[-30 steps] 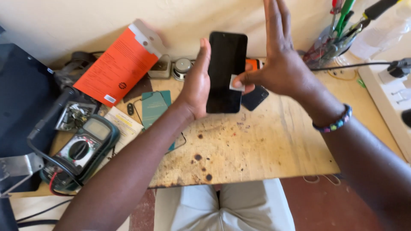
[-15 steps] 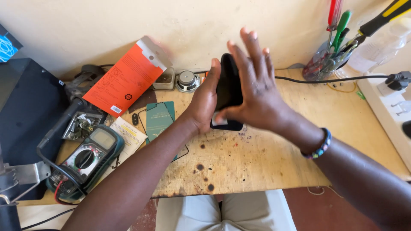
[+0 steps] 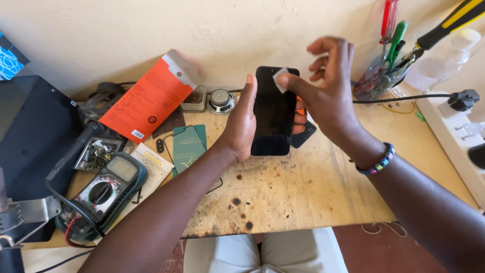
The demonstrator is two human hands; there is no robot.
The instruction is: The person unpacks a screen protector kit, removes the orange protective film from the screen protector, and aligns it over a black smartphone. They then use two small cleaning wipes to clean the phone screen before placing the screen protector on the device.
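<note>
now left hand (image 3: 241,126) grips black phone (image 3: 273,111) upright above wooden table (image 3: 323,187), w/ fingers wrapped round its edges. right hand (image 3: 328,96) pinches small white wipe (image 3: 281,80) on phone's top corner.

Head-worn camera looks steeply down, close over the workbench (image 3: 313,197).

A green multimeter (image 3: 103,189) lies at the left of the stained wooden desk (image 3: 303,197), beside an orange package (image 3: 146,98) leaning on the wall. A small round speaker (image 3: 221,100) sits near it. Screwdrivers stand in a clear holder (image 3: 376,81) at right, by a white power strip (image 3: 452,131).
</note>
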